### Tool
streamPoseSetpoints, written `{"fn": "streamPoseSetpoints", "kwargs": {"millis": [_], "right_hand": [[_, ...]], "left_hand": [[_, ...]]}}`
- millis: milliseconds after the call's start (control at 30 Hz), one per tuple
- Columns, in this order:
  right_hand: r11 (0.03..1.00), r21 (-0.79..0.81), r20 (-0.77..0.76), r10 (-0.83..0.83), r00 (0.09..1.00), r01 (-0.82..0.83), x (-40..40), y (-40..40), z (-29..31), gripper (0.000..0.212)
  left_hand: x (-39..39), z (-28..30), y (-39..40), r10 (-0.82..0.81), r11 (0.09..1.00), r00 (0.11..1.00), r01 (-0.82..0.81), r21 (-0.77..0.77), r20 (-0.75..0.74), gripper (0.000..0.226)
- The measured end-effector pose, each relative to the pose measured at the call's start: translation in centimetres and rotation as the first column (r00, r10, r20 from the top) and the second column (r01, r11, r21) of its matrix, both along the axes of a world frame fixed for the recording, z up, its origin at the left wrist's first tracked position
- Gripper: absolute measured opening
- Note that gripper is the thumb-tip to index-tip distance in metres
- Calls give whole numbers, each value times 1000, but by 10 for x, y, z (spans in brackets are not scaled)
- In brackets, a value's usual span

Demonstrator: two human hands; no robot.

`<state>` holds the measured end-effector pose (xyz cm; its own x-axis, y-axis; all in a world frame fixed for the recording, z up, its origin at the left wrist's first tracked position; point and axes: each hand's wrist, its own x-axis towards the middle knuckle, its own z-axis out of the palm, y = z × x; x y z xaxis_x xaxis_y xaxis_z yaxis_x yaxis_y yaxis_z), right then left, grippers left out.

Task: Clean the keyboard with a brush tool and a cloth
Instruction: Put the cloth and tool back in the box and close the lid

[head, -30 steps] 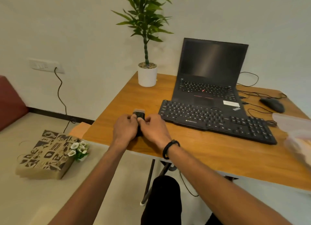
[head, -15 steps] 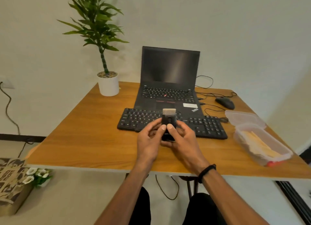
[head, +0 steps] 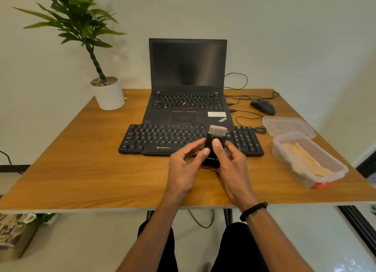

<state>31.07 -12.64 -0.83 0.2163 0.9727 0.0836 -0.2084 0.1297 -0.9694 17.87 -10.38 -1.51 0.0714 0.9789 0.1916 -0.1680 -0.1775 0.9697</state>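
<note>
A black keyboard (head: 162,139) lies on the wooden table (head: 81,159) in front of an open black laptop (head: 188,78). Both my hands hold a small black brush tool (head: 215,141) upright above the keyboard's near edge, its pale bristles pointing up. My left hand (head: 185,166) grips its left side with thumb and fingers. My right hand (head: 230,166) cradles its base, the thumb pressed on the front. A yellowish cloth (head: 305,159) lies inside a clear plastic box (head: 333,168) at the right.
A potted plant (head: 108,92) stands at the back left. A black mouse (head: 263,107) and its cables lie at the back right. The box's lid (head: 289,127) rests behind the box. A patterned box (head: 12,235) sits on the floor, lower left.
The view has swung from the table's left corner to face the keyboard. My hands have carried the brush tool rightward and raised it, and its bristles now show on top.
</note>
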Motion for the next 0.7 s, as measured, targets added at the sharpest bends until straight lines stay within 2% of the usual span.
{"fn": "streamPoseSetpoints", "kwargs": {"millis": [167, 467, 700], "right_hand": [[1000, 16, 42, 8, 999, -8, 0, -2, 1, 30], [999, 17, 16, 26, 1000, -27, 2, -5, 3, 30], [999, 29, 46, -22, 999, 21, -2, -7, 5, 32]], "left_hand": [[-4, -1, 1, 0, 1000, 999, 1, -27, 53, 28], [-5, -2, 2, -8, 999, 996, 12, -47, 85, 26], [-6, 1, 1, -23, 999, 998, 26, -42, 65, 26]]}}
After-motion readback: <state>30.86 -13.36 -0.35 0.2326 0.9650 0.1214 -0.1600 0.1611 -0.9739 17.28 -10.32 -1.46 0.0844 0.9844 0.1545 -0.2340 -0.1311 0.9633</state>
